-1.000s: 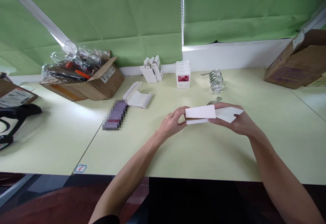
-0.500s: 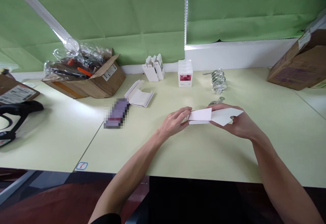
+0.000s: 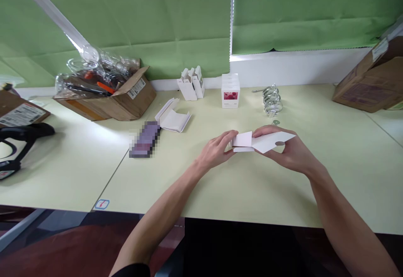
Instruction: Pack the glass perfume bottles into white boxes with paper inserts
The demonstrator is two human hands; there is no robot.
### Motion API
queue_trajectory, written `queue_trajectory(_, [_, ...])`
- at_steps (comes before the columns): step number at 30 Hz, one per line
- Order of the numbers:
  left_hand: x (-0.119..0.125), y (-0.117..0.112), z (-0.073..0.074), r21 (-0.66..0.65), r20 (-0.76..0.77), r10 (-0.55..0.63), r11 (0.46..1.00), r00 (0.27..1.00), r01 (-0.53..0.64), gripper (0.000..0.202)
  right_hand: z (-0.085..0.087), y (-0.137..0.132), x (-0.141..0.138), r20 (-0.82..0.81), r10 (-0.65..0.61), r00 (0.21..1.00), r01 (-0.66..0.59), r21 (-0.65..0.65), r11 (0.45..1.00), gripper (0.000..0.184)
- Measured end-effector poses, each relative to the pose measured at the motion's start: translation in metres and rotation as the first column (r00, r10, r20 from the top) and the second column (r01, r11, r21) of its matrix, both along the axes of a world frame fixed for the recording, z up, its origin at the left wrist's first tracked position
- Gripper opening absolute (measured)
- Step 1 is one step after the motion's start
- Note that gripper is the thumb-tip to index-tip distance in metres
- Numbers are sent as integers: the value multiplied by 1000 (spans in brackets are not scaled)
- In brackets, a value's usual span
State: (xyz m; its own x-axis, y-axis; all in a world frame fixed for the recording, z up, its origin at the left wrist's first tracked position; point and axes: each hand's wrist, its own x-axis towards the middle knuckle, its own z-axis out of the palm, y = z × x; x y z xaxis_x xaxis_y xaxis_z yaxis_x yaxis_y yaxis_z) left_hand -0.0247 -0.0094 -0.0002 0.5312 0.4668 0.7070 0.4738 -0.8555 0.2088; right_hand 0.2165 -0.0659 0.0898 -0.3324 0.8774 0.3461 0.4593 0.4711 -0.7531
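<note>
Both hands hold a flat white cardboard carton [image 3: 262,141] just above the pale table [image 3: 239,184], near its middle. My left hand [image 3: 218,149] pinches the carton's left end, fingers closed on a folded flap. My right hand [image 3: 288,153] grips the right part from below, thumb on top. A round notch shows in the carton's right flap.
A stack of clear glass pieces [image 3: 272,100] and a small washer [image 3: 276,122] lie behind the hands. Farther back stand a white box with a red picture [image 3: 230,91], small white cartons [image 3: 191,84] and flat carton blanks [image 3: 172,119]. Open brown boxes sit at left [image 3: 107,94] and right [image 3: 371,82].
The left hand has pushed the carton's left flap inward, so the white piece looks shorter. Both hands stayed in about the same place.
</note>
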Motion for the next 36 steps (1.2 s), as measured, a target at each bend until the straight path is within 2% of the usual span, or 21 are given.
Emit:
queue_trajectory(6, [0,2,0,7,18,-21,1000,1000,21,47,11,3,2,97,22,995,-19,-39,999,24])
queue_trajectory(12, [-1,-2,3,-190,13,-1,982,1000,4,43,19,5,0,185,1,983,15,-90,996,30])
queue_trajectory(15, [-2,-3,5,-278,28,35,960,999,-26,47,24,6,-3,217,5,976,15,-90,996,29])
queue_trajectory(19, [-2,-3,7,-338,9,59,940,998,-52,46,32,8,-6,282,-23,959,51,-94,994,26])
queue_trajectory(24, [0,-2,3,-329,68,47,944,997,-22,49,34,10,-6,310,-22,950,57,-104,993,24])
queue_trajectory(29, [0,1,2,-292,110,-11,956,994,43,66,27,14,-8,317,2,949,42,-132,990,27])
queue_trajectory(33, [-2,4,3,-189,61,9,982,998,3,67,23,13,-12,168,-70,983,71,1,998,36])
queue_trajectory(36, [-1,3,4,-169,83,25,985,996,-10,74,20,12,-16,49,-126,991,123,49,991,32])
